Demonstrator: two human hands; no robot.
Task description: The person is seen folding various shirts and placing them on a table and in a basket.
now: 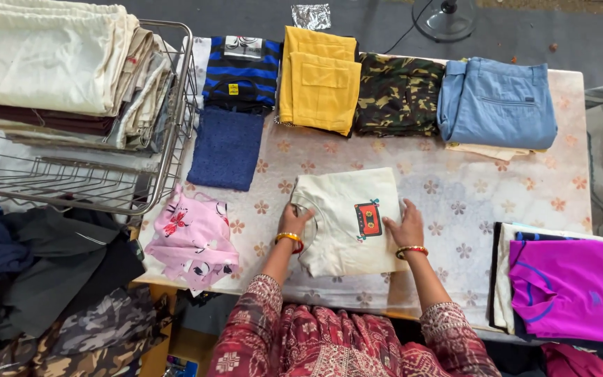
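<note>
Wire basket at far left is stacked with folded cream cloths. Pink garment is laid near the worktop edge, blue cloth above it. Yellow, camouflage and blue trousers are lined along the back. Left hand is pressed flat on the folded cream shirt at centre; right hand is spread flat on its right edge. Magenta shirt is stacked far right.

Grey floor beyond a table spread with a pale floral cloth; a fan's round base and cord at top; a wire basket rack at left; soft, even daylight throughout.
</note>
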